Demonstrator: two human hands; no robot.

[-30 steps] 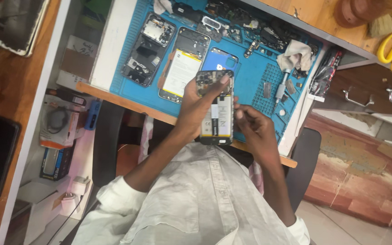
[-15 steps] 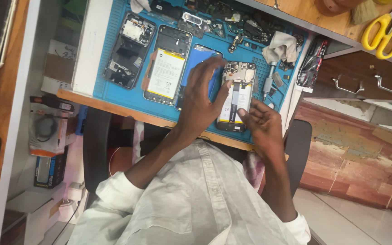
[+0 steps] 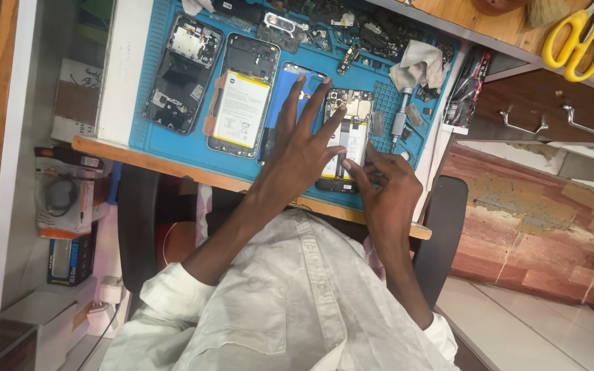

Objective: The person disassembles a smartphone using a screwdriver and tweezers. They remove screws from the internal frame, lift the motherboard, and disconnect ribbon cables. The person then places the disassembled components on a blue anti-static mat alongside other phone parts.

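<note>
Head view: opened phone (image 3: 346, 137) flat on blue mat (image 3: 147, 82), long axis running away from body, left hand (image 3: 302, 154) splayed open pressing its left edge, right hand (image 3: 384, 189) nearer, fingers (image 3: 355, 170) pinched at bottom end.

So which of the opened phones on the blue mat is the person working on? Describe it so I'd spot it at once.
Start at the blue work mat on the desk. Of the opened phones in a row, it is the opened phone farthest right, beside the screwdriver. Only this one lies under the left hand, with the right hand at its lower edge.
</note>
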